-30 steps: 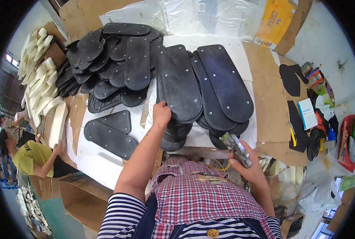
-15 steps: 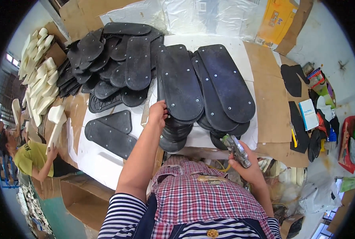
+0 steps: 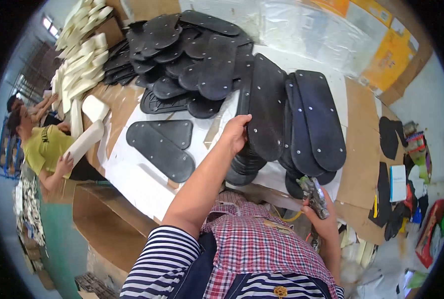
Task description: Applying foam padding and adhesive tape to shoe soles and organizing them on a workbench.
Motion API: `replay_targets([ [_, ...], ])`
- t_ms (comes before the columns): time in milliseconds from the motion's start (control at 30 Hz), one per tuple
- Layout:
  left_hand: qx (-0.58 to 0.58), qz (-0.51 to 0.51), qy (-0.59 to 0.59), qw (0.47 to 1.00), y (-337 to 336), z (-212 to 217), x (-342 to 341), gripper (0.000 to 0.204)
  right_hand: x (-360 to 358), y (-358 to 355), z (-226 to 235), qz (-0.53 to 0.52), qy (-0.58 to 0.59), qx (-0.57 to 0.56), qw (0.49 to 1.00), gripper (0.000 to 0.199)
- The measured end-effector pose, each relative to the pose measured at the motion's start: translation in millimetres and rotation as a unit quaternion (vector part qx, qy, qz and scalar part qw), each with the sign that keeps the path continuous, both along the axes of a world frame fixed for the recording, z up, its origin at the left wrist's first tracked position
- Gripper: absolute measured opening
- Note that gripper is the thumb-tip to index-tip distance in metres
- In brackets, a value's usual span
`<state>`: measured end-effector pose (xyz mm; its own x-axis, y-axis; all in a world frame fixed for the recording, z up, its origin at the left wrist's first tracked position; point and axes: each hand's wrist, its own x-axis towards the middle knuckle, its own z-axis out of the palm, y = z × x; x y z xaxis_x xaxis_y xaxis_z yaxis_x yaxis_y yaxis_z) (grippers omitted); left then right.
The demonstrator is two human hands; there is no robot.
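My left hand (image 3: pixel 235 132) is closed on the near left edge of a long black panel (image 3: pixel 267 102) with rounded ends and metal studs. That panel is uppermost on a stack of similar ones. Beside it on the right stands another stack, topped by a black panel (image 3: pixel 322 119). My right hand (image 3: pixel 325 214), low in front of this second stack, grips a worn grey-green hand tool (image 3: pixel 314 196); its exact kind I cannot make out. Two black panels (image 3: pixel 163 150) lie crossed on white sheeting to the left of my left forearm.
A heap of black panels (image 3: pixel 179 55) fills the back left, beside cream-coloured pieces (image 3: pixel 85 55). At the left a co-worker (image 3: pixel 45 152) in a yellow shirt holds a cream piece. An open cardboard box (image 3: pixel 107 214) sits below. A yellow cutter (image 3: pixel 376 205) and scraps lie at the right.
The view has swung left, so the stacks appear further right. My left hand stays at the left stack's edge and the tool remains in my right. The co-worker's cream piece has tilted.
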<state>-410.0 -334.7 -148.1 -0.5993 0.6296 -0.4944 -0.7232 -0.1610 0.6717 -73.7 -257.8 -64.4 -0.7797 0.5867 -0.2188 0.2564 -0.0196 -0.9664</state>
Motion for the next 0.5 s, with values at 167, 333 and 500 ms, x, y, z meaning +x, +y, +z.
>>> replay_targets([
  [167,0.058,0.013,0.051,0.997,-77.0,22.5,-12.2,0.010,-10.6,-0.6,3.3,0.021,0.007,0.001,1.000,0.061],
  [333,0.026,0.163,0.096,0.982,-173.2,4.3,-24.4,0.009,-16.4,-3.0,12.3,0.026,-0.004,0.029,0.999,0.060],
  [500,0.051,0.285,0.137,0.947,-263.2,-59.9,-50.7,0.014,-16.2,-4.9,16.4,-0.009,0.017,0.030,0.999,0.058],
])
